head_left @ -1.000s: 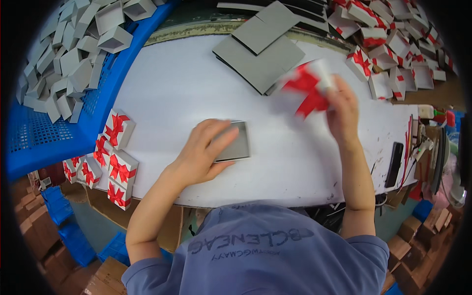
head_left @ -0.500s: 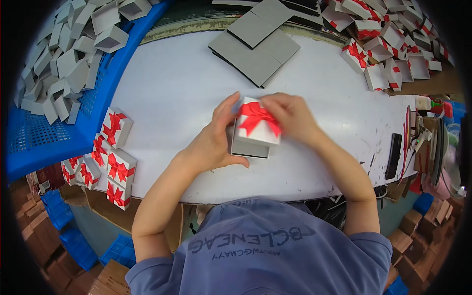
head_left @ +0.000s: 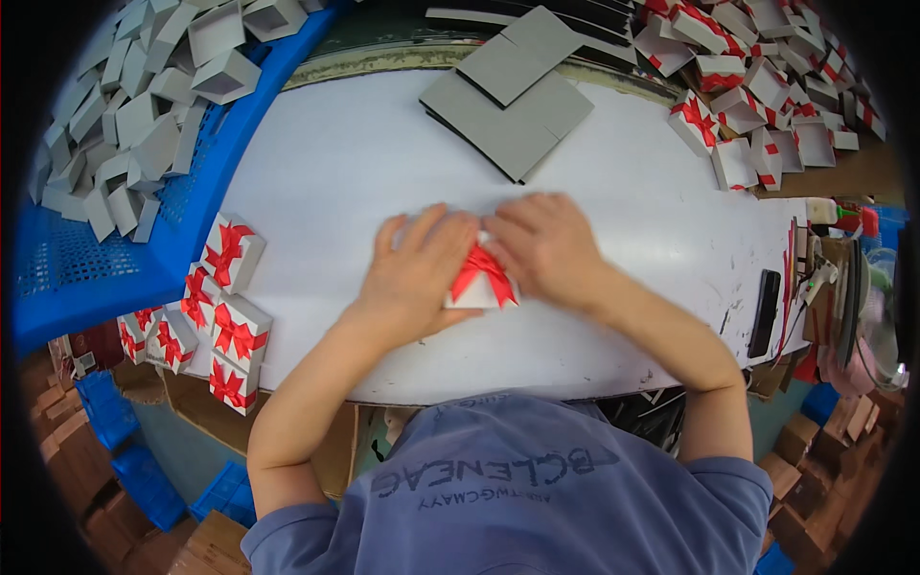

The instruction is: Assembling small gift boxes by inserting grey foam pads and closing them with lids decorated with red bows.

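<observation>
both hands press down on a small white gift box with a red bow [head_left: 482,278], which sits on the white desk [head_left: 364,163] right in front of the person. the left hand [head_left: 414,268] lies flat over the box's left side, fingers spread and closed down on it; the right hand [head_left: 548,244] covers the right and far side, its grip likewise shut on the box, so only the bow and a strip of white lid show between them (the box's lower part is hidden).

further up the desk lies a stack of flat grey cards [head_left: 513,105], well apart from the hands. finished bow boxes [head_left: 225,316] cluster at the desk's left edge. a blue crate [head_left: 105,259] on the left holds grey open trays [head_left: 125,125]. at the upper right is a heap of white lids with red bows [head_left: 757,86], and a dark flat object [head_left: 764,312] lies near the desk's right edge.
</observation>
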Action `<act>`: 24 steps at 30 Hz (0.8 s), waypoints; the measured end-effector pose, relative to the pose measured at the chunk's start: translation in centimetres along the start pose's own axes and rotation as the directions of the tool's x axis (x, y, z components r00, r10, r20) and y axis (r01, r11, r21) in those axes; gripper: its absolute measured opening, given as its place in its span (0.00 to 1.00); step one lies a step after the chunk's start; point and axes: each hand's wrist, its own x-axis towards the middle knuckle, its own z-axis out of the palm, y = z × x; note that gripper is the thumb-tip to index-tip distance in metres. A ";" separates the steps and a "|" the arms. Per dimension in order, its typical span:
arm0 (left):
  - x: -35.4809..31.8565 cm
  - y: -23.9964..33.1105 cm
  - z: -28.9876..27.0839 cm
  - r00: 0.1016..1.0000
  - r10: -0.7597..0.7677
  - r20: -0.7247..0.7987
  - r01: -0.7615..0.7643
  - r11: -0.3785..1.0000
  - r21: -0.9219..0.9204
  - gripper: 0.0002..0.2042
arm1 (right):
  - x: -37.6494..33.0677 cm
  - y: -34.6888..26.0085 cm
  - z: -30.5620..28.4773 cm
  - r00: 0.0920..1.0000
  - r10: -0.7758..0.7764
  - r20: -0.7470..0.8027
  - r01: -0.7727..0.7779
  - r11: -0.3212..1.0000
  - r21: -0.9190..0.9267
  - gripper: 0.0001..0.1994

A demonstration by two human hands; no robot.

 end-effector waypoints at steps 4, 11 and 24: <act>-3.1 -5.5 -4.8 0.864 -0.490 -0.114 0.492 0.773 0.401 0.40 | 7.3 6.7 -2.4 0.992 -0.064 -0.111 0.038 0.975 -0.220 0.17; -16.8 -8.6 -4.8 0.592 -0.732 -0.336 0.806 0.538 0.246 0.39 | 8.6 11.4 0.0 1.000 0.024 0.017 -0.016 0.934 -0.357 0.23; -8.1 -11.0 -11.2 0.751 -0.320 -0.578 0.505 0.842 0.190 0.32 | -3.6 4.7 -1.6 0.997 -0.080 -0.011 0.075 0.975 -0.211 0.21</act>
